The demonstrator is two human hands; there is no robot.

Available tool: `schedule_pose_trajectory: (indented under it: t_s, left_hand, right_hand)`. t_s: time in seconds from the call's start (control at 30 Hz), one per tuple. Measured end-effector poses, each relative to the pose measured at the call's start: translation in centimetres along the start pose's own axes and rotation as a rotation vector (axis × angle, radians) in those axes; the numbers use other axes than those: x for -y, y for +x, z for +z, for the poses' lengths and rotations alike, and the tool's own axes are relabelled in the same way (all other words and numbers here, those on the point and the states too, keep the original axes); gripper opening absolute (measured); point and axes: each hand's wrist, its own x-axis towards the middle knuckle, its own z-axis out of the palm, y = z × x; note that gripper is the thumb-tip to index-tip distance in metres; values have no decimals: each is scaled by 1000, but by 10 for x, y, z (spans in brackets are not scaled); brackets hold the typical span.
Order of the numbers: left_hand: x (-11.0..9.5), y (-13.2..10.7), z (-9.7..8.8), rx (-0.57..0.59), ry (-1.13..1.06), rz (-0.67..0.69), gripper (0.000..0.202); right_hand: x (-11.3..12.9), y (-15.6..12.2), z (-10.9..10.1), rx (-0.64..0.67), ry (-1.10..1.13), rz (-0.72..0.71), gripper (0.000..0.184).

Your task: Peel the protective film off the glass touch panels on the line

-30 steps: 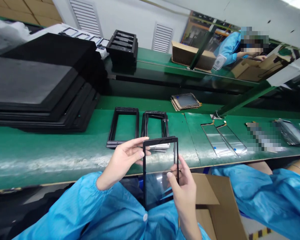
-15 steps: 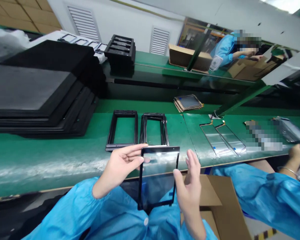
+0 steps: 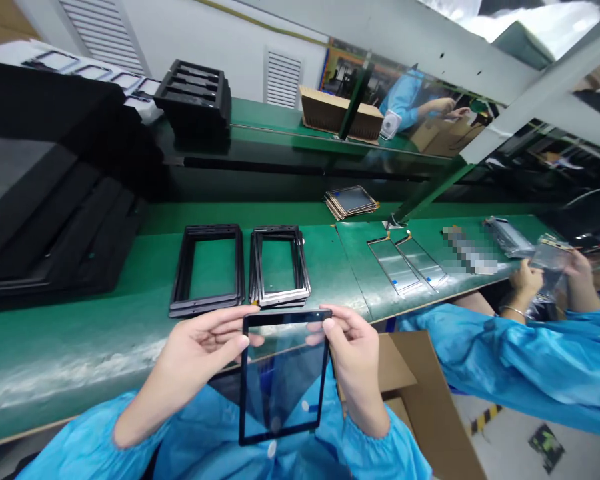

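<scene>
A clear glass touch panel with a black border (image 3: 286,380) hangs upright in front of my body, between my two hands. My left hand (image 3: 200,353) pinches its upper left corner between thumb and fingers. At the upper right corner, the thumb and fingers of my right hand (image 3: 353,350) are closed on the same panel. Just beyond it on the green bench lie two stacks of black rectangular frames, a left stack (image 3: 181,270) and a looser right stack (image 3: 304,270).
Black foam sheets (image 3: 25,200) are piled at left. Two thin bordered panels (image 3: 405,267) and a panel stack (image 3: 351,202) lie on the green bench (image 3: 330,267). An open carton (image 3: 430,400) stands below. At right, a co-worker's hands (image 3: 527,280) hold a clear panel.
My right hand has closed on the panel's upper right corner; earlier its fingers were spread beside the edge. The view has swung, shifting the bench leftward in the picture.
</scene>
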Motion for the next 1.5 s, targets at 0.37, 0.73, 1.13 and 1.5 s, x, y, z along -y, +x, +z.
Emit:
schedule_pose_trajectory:
  t_s: [0.37,0.73,1.13,1.5]
  left_hand:
    - [-24,2,8,301,300,37,39]
    - [-15,-11,23,-158,-72,-96,51]
    - [1,-3,6,-129,246,172,42]
    - [-31,21,6,199,835,783,23]
  right_hand:
    - [0,7,-14,372,-64,187,46]
    - [-22,-1,-39,-71,-9,97,50]
    - [-13,-13,-32,-48,-27,-13,33]
    - [-9,-25,-23,-69,-125,-37,32]
